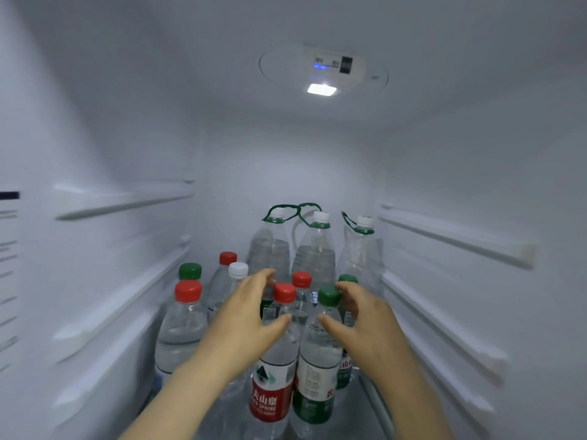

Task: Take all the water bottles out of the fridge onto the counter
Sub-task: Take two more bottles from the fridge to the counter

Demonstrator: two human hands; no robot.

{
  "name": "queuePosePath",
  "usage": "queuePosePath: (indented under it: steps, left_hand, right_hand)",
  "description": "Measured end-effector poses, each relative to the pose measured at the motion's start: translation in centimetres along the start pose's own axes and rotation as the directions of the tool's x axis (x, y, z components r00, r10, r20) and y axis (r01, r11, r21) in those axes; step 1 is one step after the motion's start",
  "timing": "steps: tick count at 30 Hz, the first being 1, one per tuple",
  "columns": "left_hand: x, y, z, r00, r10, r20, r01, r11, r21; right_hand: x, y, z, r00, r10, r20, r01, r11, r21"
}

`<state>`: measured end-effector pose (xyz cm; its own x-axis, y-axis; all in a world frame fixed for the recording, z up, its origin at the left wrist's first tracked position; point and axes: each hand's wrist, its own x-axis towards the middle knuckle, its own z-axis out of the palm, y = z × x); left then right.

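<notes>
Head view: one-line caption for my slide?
In the fridge, left hand and right hand reach for red-capped bottle and green-capped bottle.

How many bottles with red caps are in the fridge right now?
4 red-capped bottles: one front left, one further back on the left, one front centre, one just behind it. Others may be hidden behind these.

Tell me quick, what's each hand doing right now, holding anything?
Left hand: open, spread around the red-capped bottle, not gripping.
Right hand: open, cupped around the green-capped bottle, not gripping.
</notes>
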<state>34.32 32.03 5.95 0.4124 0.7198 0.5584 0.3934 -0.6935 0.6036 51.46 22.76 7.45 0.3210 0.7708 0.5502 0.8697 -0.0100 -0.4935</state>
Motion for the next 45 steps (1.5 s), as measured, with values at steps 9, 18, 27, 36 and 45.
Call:
queuePosePath:
  steps: [9, 18, 27, 36, 45]
  left_hand:
    - [0.2, -1.4, 1.7, 0.999, -0.034, 0.026, 0.036, 0.995, -0.09]
    - [-2.1, -2.3, 3.0, 0.992, -0.127, 0.026, 0.13, 0.967, -0.217]
    - [-3.1, -2.8, 3.4, 0.979, -0.19, 0.071, 0.202, 0.944, -0.262]
    - [-5.1, -2.6, 2.7, 0.982, -0.185, 0.022, 0.183, 0.934, -0.308]
    - [-8.4, -1.1, 0.5, 0.988, -0.152, 0.022, 0.149, 0.911, -0.384]
  right_hand:
    - [0.4, 0.9, 2.2, 0.998, 0.045, 0.049, -0.052, 0.983, 0.173]
    - [-1.2, 2.0, 2.7, 0.99, 0.074, 0.118, -0.114, 0.919, 0.378]
    - [-2.9, 2.7, 3.0, 0.982, 0.126, 0.139, -0.177, 0.869, 0.462]
    - [-5.6, 2.4, 3.9, 0.974, 0.22, 0.055, -0.221, 0.868, 0.445]
    - [-9.0, -0.5, 1.5, 0.94, 0.337, -0.058, -0.278, 0.852, 0.444]
